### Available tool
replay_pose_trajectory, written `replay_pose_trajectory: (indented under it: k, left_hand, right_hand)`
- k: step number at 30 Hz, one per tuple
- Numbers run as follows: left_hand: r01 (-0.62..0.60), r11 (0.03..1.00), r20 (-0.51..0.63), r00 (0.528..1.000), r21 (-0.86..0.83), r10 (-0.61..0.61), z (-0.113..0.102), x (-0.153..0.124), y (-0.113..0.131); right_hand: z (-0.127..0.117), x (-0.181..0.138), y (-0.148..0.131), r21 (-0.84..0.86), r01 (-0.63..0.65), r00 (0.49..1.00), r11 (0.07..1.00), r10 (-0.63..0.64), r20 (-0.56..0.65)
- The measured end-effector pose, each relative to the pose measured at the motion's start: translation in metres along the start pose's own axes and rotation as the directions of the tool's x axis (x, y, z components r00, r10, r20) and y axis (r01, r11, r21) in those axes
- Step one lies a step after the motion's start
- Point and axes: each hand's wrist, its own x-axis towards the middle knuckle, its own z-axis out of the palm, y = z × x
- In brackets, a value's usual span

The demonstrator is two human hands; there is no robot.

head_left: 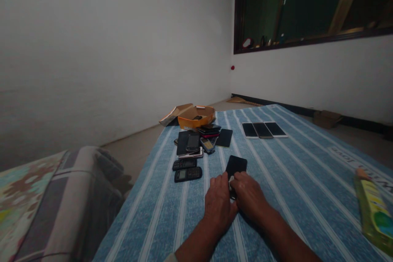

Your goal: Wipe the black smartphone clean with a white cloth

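Note:
My left hand [218, 204] and my right hand [250, 196] meet over the near end of a black smartphone [236, 166] that lies on the blue striped cloth [291, 180]. Both hands grip the phone's lower edge; their fingers hide that end. Just beyond lie two black keypad phones [187, 169] side by side and a pile of assorted phones [199, 139]. Three smartphones [264, 129] sit in a row farther back on the right.
An orange cardboard box [196, 116] with an open flap stands at the cloth's far left corner. A yellow-green packet [373, 213] lies at the right edge. A rolled mat and patterned fabric [61, 196] sit at the left. White walls and a dark window lie beyond.

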Motion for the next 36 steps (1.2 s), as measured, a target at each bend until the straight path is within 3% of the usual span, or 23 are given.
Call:
replay_pose_trajectory:
  k: [6,16,24,36]
  left_hand:
    - [-0.036,0.999,-0.033,0.999,0.018,0.037,0.007,0.000,-0.004]
    - [-0.089,0.992,-0.103,0.991,-0.086,0.080,-0.005,0.003,0.003]
    - [-0.132,0.980,-0.034,0.991,-0.153,0.128,-0.002,0.004,-0.023]
    - [-0.178,0.962,0.029,0.982,-0.209,0.188,-0.009,0.006,-0.031]
  right_hand:
    - [0.006,0.000,-0.003,0.010,0.053,0.998,0.999,-0.052,-0.036]
    - [0.008,0.007,0.018,-0.010,-0.084,0.992,0.996,0.083,-0.093]
    - [0.016,0.002,-0.003,0.037,0.081,0.993,0.996,-0.078,-0.092]
    - [0.007,0.007,0.043,-0.063,-0.172,0.977,0.983,0.161,-0.141]
